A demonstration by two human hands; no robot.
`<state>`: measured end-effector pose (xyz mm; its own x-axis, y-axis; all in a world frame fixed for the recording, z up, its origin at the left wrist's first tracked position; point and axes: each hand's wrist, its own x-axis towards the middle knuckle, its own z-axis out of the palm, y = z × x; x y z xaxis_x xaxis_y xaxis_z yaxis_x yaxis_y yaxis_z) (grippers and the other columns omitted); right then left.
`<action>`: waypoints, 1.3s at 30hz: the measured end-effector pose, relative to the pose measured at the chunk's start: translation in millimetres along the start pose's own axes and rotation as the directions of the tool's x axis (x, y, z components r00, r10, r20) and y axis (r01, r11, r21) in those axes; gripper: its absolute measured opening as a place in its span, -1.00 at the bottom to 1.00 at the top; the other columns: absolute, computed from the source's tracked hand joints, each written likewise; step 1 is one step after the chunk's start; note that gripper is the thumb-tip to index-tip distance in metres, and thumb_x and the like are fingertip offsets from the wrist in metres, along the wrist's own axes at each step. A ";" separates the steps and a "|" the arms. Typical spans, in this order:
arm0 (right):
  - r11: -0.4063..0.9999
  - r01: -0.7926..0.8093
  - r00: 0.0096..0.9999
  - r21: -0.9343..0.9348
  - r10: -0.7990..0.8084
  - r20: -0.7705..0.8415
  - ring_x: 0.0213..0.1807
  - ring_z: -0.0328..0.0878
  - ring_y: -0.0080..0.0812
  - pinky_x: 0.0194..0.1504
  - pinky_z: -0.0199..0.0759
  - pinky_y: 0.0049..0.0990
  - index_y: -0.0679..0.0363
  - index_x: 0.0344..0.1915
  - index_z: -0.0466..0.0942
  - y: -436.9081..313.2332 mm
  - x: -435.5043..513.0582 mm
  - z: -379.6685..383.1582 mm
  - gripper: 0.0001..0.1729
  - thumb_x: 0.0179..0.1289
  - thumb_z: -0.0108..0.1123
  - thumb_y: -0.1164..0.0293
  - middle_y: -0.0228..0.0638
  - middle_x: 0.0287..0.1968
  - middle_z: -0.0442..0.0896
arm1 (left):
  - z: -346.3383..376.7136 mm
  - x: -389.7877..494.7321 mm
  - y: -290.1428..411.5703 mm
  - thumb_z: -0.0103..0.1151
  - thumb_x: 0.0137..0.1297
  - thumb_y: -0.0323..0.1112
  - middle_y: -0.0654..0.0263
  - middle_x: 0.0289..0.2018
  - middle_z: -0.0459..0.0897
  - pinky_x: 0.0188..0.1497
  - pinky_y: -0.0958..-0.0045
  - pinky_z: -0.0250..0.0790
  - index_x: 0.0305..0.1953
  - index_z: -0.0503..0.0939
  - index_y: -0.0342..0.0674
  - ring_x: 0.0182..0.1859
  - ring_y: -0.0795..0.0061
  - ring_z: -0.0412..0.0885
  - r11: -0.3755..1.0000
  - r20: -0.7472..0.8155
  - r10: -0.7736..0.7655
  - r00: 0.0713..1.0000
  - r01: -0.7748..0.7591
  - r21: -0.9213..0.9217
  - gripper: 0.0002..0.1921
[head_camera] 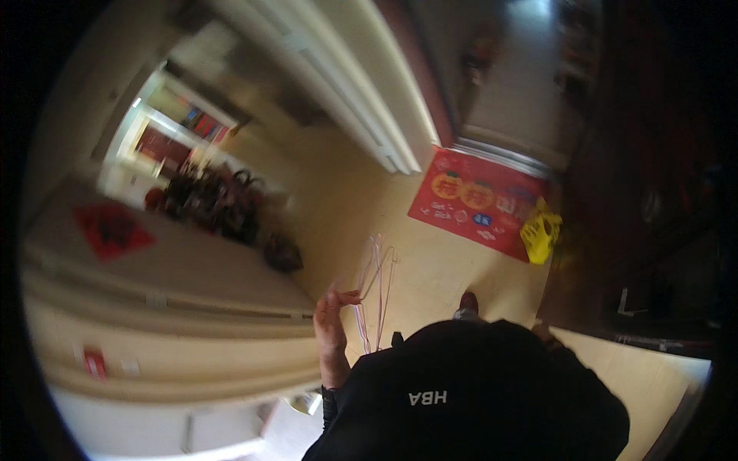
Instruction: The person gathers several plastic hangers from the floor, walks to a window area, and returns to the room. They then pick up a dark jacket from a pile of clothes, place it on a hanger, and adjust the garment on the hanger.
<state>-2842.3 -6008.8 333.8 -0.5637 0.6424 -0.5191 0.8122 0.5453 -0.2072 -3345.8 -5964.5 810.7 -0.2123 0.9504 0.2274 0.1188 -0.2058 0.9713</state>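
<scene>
My left hand (331, 322) is raised at the left of my body, its fingers closed around a bundle of thin pinkish and white wire hangers (379, 288). Their slender loops spread out above the tiled floor, and their lower ends pass out of sight behind my black top (461, 386). Only a small blurred part of my right hand (546, 335) shows past the other side of the top. Whether it holds anything is hidden.
Ahead, a red doormat (455, 201) lies before a doorway, with a yellow plastic bag (541, 239) at its corner. A dark cabinet or door (622, 276) stands on the right. A pale wall (202, 271) and a cluttered dark heap (213, 199) are on the left. My shoe (469, 302) shows below.
</scene>
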 end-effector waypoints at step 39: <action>0.855 0.304 0.457 0.420 0.256 -0.852 -0.52 0.36 -0.51 -0.58 0.19 -0.49 0.11 -0.18 0.35 555.3 498.0 -957.1 -0.76 0.17 0.08 0.29 -0.42 -0.48 0.44 | 434.6 787.2 -126.6 -0.25 0.41 -0.05 0.26 -0.58 0.47 -0.36 0.38 0.32 -0.39 0.39 -0.29 -0.47 0.46 0.47 0.967 0.820 -0.028 0.571 -0.192 0.167 -0.59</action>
<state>-2815.5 -4870.7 753.8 -0.1774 0.8917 0.4164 0.5862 0.4356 -0.6831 -3106.4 -5088.9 836.7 0.6712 0.7399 0.0457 0.3172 -0.3424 0.8844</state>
